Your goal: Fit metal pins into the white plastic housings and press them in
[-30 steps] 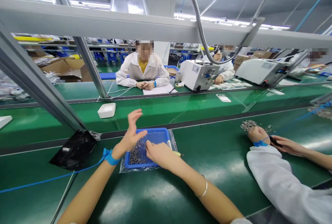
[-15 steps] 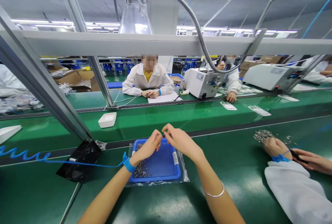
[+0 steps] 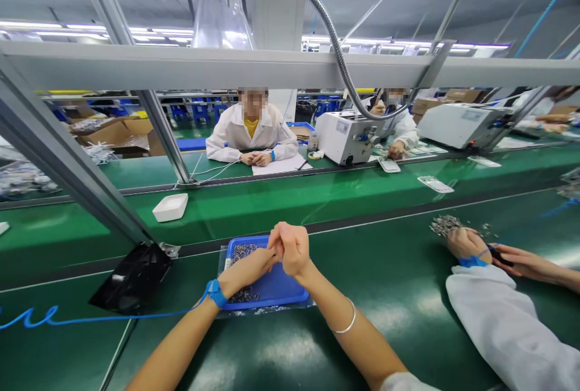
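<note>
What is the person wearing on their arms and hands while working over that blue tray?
Both forearms are bare and neither hand is gloved. The left hand has a blue wrist strap with a coiled blue cord trailing off to the left. The right hand has a thin silver bangle; a white sleeve edge shows near the elbow.

You have two hands of your own in view: the left hand (image 3: 251,267) and the right hand (image 3: 292,249), meeting over one blue tray (image 3: 281,288). One wrist strap (image 3: 215,292) sits on your left wrist, one bracelet (image 3: 347,323) on your right. The small metal parts (image 3: 242,253) in the tray are too many and too fine to count. One white dish (image 3: 170,207) stands on the desk (image 3: 385,282). Two white machines (image 3: 347,136) (image 3: 462,125) stand beyond. A co-worker beside you shows two hands (image 3: 464,241) (image 3: 521,261) and one loose heap of parts (image 3: 446,223).
</note>
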Tool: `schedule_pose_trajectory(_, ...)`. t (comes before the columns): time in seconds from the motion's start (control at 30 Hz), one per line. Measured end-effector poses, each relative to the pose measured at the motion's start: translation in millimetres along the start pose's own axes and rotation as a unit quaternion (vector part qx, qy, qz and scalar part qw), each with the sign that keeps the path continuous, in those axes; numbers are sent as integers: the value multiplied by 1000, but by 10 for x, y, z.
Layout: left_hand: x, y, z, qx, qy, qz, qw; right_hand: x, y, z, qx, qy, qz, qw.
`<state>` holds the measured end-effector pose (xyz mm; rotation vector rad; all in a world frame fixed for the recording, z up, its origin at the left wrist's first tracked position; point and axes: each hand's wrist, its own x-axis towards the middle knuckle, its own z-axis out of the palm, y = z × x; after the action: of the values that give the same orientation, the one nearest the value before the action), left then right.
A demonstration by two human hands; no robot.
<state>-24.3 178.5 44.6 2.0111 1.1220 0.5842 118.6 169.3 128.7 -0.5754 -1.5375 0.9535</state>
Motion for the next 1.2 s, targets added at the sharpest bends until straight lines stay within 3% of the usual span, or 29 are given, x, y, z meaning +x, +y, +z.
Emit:
schedule_pose_trajectory(0.1, -32, 26, -38, 23, -42, 7, 999, 63, 44, 8, 15, 31, 28, 999)
schedule_pose_trajectory(0.27, -118, 96, -122, 44, -36, 9, 998, 151, -22, -31, 125, 110, 50, 985)
schedule_pose_trajectory(0.47, -129, 174, -146, 61, -38, 3, 997, 186, -21, -73, 180, 133, 41, 974)
schedule_pose_trajectory(0.7, -170, 244, -139, 60, -36, -27, 997, 375, -207, -457, 215, 233, -8, 948)
schedule_pose_trajectory(0.8, -167, 241, -68, 46, -39, -28, 998, 369, -154, -428, 226, 224, 35, 947)
schedule_pose_trajectory(1.0, -122, 187, 88, 6, -35, -30, 999, 313, 166, -121, 217, 166, 105, 956)
schedule_pose_trajectory(1.2, -124, 78, 159, -31, -15, -38, 999, 314, 23, -222, 208, 183, 86, 957)
